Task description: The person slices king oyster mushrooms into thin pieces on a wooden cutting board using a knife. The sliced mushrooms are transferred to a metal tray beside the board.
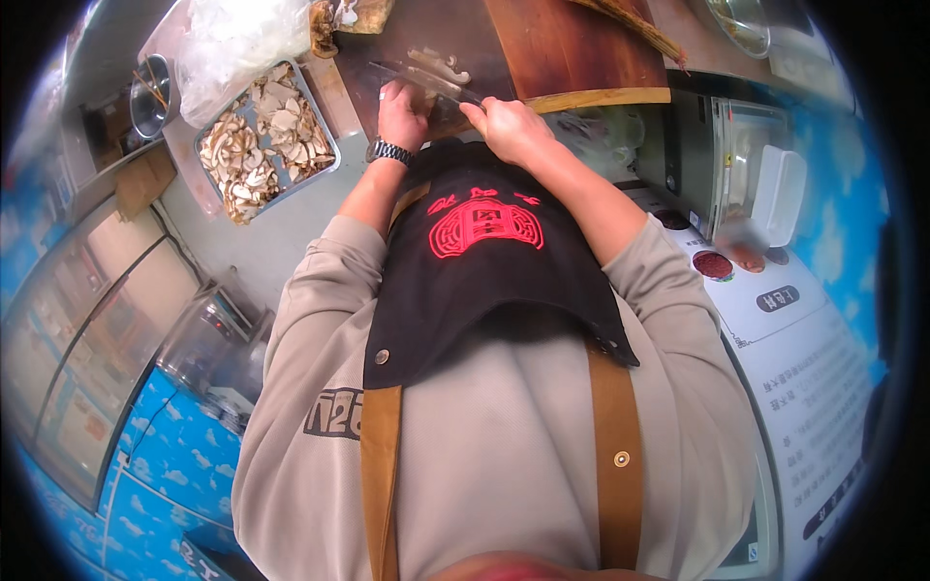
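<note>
My right hand (511, 128) is closed on the handle of a knife (429, 78), whose blade reaches left across the dark cutting board (465, 33). Close to the blade, my left hand (403, 115) rests low over the board with its fingers bent down; whether anything is under them is hidden. Pale mushroom slices (454, 71) lie on the board just beyond the blade. To the left, a shallow tray (336, 156) holds heaps of sliced mushrooms (243, 156). Whole brown mushrooms (323, 33) lie at the board's far left edge.
A clear plastic bag (232, 51) lies behind the tray, with a metal bowl (151, 98) at its left. A reddish wooden board (581, 54) adjoins on the right, bearing a bundle of thin sticks (639, 33). A white plastic container (779, 196) stands at the right.
</note>
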Action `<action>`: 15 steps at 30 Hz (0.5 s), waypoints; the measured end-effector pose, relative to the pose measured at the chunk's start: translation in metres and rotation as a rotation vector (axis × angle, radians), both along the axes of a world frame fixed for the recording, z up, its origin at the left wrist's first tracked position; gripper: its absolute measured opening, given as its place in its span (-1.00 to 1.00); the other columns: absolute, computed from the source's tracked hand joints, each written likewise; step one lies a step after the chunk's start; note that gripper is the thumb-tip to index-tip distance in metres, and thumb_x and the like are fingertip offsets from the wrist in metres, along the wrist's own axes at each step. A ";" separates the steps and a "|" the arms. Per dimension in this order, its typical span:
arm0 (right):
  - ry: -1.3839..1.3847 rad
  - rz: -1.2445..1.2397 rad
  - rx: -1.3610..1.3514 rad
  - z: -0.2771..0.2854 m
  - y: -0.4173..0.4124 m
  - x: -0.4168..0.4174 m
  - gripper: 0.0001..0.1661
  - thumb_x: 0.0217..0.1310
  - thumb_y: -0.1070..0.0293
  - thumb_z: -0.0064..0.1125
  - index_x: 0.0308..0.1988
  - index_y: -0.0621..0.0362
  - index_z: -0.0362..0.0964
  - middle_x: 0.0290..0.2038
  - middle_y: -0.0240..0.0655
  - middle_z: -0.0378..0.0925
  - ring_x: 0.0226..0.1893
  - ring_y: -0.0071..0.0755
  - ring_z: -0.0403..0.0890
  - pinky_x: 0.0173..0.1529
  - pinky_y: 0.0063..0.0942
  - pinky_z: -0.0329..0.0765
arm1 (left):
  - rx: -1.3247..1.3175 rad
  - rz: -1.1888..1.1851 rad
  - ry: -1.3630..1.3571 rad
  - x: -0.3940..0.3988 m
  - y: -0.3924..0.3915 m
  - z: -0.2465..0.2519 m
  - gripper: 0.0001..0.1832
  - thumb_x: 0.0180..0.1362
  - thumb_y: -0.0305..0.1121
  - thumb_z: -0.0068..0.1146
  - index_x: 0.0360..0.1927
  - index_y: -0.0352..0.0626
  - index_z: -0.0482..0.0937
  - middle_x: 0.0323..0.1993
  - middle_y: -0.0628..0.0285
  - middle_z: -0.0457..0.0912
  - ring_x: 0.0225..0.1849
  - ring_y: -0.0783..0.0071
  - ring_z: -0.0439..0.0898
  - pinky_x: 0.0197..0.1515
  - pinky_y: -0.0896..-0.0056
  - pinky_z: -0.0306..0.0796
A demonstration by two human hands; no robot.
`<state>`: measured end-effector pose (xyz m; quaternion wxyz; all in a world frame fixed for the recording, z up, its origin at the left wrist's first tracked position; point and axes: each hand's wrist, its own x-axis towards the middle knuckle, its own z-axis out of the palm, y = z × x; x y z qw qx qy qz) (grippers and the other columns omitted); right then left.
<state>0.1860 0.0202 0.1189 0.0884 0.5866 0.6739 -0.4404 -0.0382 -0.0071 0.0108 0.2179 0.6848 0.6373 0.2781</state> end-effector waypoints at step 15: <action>-0.015 0.018 -0.060 0.004 0.001 -0.001 -0.22 0.58 -0.27 -0.18 -0.03 0.29 0.60 -0.15 0.22 0.69 -0.03 0.37 0.67 0.08 0.13 0.58 | -0.036 -0.047 -0.104 -0.004 0.003 -0.005 -0.63 0.07 -0.51 0.40 0.00 -0.11 0.71 0.03 0.06 0.68 0.15 -0.10 0.56 0.24 0.02 0.47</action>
